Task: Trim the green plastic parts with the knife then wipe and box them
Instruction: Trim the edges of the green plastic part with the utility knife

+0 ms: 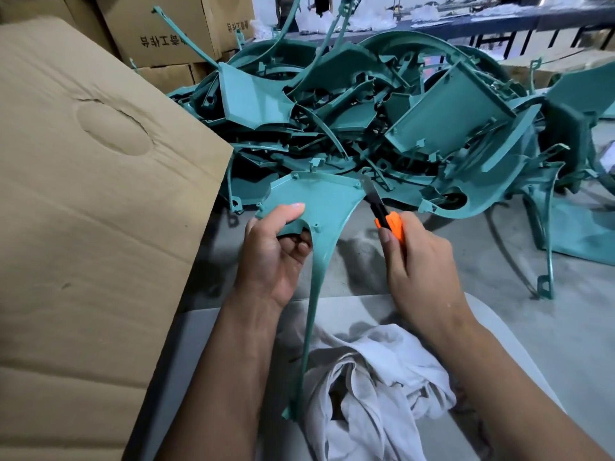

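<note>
We can't see the palm side of the left hand [271, 251]: its curled fingers disappear behind the green part [319, 201], and that part's long thin leg runs down behind the white cloth [369, 387]. The knife [382, 212] vanishes into the right hand [416, 261], handle swallowed, and we can't tell whether its blade tip touches the part's edge. The big cardboard box [83, 211] runs off the left edge, hiding part of the pile of green parts [382, 121]. Two people at the top are cut off at the waist.
</note>
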`<state>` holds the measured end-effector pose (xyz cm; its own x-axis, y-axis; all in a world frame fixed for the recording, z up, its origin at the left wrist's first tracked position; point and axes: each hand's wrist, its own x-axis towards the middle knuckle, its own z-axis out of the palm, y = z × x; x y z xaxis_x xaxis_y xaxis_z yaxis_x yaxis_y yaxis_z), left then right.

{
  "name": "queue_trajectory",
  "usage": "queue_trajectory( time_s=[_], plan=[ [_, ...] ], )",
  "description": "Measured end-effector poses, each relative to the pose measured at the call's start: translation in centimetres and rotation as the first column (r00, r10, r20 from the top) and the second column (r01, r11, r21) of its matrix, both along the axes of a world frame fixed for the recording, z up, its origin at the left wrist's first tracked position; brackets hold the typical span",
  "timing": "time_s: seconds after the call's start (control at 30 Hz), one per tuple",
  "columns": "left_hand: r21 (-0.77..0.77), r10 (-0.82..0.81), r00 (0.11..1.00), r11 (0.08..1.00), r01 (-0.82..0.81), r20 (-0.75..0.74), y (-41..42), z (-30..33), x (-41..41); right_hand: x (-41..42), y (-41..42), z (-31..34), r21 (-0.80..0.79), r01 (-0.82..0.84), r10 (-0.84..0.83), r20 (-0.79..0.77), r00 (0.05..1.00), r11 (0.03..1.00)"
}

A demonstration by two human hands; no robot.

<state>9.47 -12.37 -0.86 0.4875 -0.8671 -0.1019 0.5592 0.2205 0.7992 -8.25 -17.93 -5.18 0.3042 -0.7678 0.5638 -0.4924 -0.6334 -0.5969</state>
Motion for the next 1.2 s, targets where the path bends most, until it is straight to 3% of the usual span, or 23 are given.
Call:
queue_trajectory(
  time_s=[0.37, 0.6, 0.7, 0.83, 0.93, 1.03, 1.2],
  plan=[
    [0.062, 0.140, 0.982, 0.989, -0.133, -0.129, -1.1, -0.6, 0.2, -0.2, 0.7, 0.6, -0.037, -0.300, 0.300, -0.013, 0.954, 0.953],
    [0.102, 0.182, 0.964, 0.981, -0.165, -0.195, -1.4, -0.9, 0.9, -0.5, 1.3, 1.2, -0.005, -0.558, 0.558, 0.013, 0.830, 0.830],
    [0.124, 0.132, 0.965, 0.987, -0.106, -0.225, -1.3, -0.6, 0.7, -0.4, 1.3, 1.1, -0.048, -0.470, 0.472, 0.078, 0.878, 0.882],
    [0.122, 0.059, 0.969, 0.992, -0.030, -0.241, -0.9, -0.1, 0.1, -0.3, 0.0, 0.2, -0.002, -0.138, 0.137, 0.109, 0.985, 0.990],
    [0.120, 0.006, 0.974, 0.993, 0.021, -0.226, -0.8, 0.2, -0.2, -0.4, -0.8, -0.4, 0.086, 0.037, -0.049, 0.148, 0.988, 0.996],
    [0.123, -0.035, 0.980, 0.991, 0.060, -0.196, -0.7, 0.3, -0.7, -0.3, -0.9, -0.6, 0.080, 0.100, -0.109, 0.118, 0.987, 0.992],
    [0.157, -0.047, 0.989, 0.985, 0.069, -0.137, -0.8, 0.1, -1.4, -0.1, -0.7, -0.6, 0.082, 0.051, -0.057, 0.071, 0.996, 0.995]
  ],
)
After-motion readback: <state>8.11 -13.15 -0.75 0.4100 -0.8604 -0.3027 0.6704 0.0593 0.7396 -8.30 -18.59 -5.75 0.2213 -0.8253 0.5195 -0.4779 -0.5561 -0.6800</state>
